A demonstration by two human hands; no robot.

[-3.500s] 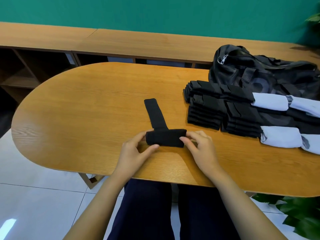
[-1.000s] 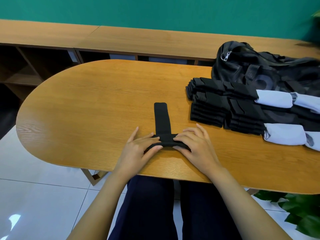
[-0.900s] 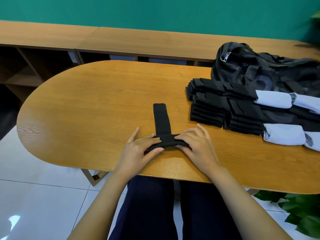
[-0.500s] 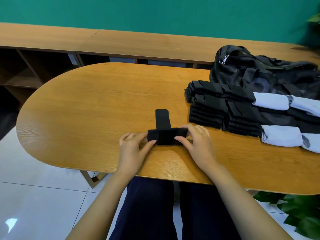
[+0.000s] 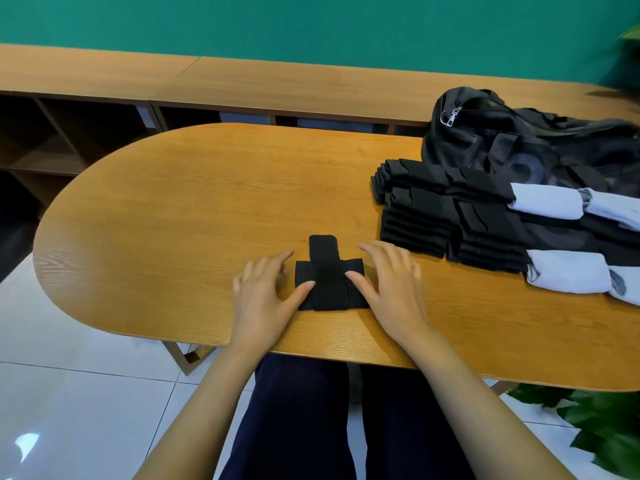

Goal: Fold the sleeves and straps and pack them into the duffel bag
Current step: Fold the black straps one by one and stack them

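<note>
Black strap (image 5: 329, 285) under thumbs of spread left grip (image 5: 263, 299) and right grip (image 5: 393, 289), folded stacks (image 5: 419, 223) beside duffel bag (image 5: 485, 140)

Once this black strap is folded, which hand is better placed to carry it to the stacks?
Right. The right hand touches the black strap on the side facing the folded stacks and duffel bag, both on the person's right. The left hand would likely have to reach across.

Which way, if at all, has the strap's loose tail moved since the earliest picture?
Yes. The strap's tail has pulled back toward the camera: earlier it reached level with the middle of the folded stack, now only its near edge.
</note>
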